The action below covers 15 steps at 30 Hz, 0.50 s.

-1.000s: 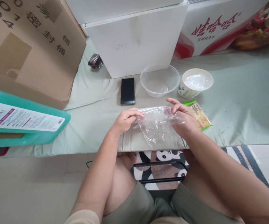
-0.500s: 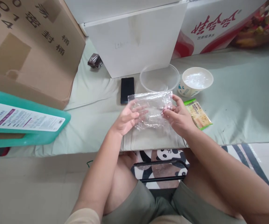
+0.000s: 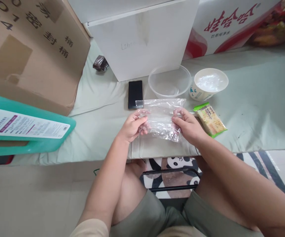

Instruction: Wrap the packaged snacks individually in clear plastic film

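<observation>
A clear plastic bag (image 3: 161, 115) is stretched between my two hands, above the front edge of the cloth-covered surface. My left hand (image 3: 134, 126) pinches its left side, thumb on top and fingers behind the film. On the other side, my right hand (image 3: 188, 126) grips the bag between thumb and fingers. Just beyond it stands a round clear plastic bowl (image 3: 169, 82). A paper cup (image 3: 210, 84) with shiny clear film inside is to the bowl's right. Close to my right hand lies a green-and-yellow biscuit packet (image 3: 210, 120). A black phone (image 3: 135, 94) lies behind my left hand.
White boxes (image 3: 142, 42) and a red-and-white carton (image 3: 221, 29) line the back. At left stand a large cardboard box (image 3: 34, 56) and a green jug (image 3: 29, 125). A small dark wrapped item (image 3: 100, 63) lies near the cardboard box. A black metal bar (image 3: 172, 189) is below the edge.
My left fingers, spread behind the film before, have closed on the bag's side. The bag is now pulled straighter between both hands, with a fold across its middle.
</observation>
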{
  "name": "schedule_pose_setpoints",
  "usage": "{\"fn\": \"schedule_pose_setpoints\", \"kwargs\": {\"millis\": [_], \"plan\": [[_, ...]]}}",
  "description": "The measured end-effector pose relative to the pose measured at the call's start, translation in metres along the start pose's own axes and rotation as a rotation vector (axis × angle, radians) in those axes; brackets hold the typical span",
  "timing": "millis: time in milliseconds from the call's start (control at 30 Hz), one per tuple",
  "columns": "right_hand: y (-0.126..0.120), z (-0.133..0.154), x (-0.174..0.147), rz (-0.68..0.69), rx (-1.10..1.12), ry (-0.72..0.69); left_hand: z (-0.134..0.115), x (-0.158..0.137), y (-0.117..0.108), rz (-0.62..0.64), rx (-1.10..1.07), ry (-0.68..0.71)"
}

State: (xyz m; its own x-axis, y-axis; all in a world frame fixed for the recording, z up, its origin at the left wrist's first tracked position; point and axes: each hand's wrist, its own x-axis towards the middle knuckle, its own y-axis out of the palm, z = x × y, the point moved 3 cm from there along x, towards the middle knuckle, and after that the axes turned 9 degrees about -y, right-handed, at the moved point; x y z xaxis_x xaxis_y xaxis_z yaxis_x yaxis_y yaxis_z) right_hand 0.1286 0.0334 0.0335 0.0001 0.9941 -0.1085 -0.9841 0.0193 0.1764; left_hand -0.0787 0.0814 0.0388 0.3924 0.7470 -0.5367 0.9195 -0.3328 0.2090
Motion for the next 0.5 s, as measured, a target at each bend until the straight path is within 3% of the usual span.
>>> {"fn": "schedule_pose_setpoints", "kwargs": {"millis": [200, 400, 500], "plan": [[-0.0034, 0.0092, -0.0009, -0.007, 0.122, -0.071, -0.0101, 0.0002, -0.0015, 0.056, -0.184, 0.102], [-0.0070, 0.0088, -0.0026, 0.071, -0.209, -0.141, -0.0034, 0.0067, -0.0049, -0.083, -0.025, 0.113], [-0.0097, 0.0041, -0.0017, -0.015, -0.309, -0.129, -0.0006, 0.0075, -0.0064, -0.133, 0.054, 0.169]]}}
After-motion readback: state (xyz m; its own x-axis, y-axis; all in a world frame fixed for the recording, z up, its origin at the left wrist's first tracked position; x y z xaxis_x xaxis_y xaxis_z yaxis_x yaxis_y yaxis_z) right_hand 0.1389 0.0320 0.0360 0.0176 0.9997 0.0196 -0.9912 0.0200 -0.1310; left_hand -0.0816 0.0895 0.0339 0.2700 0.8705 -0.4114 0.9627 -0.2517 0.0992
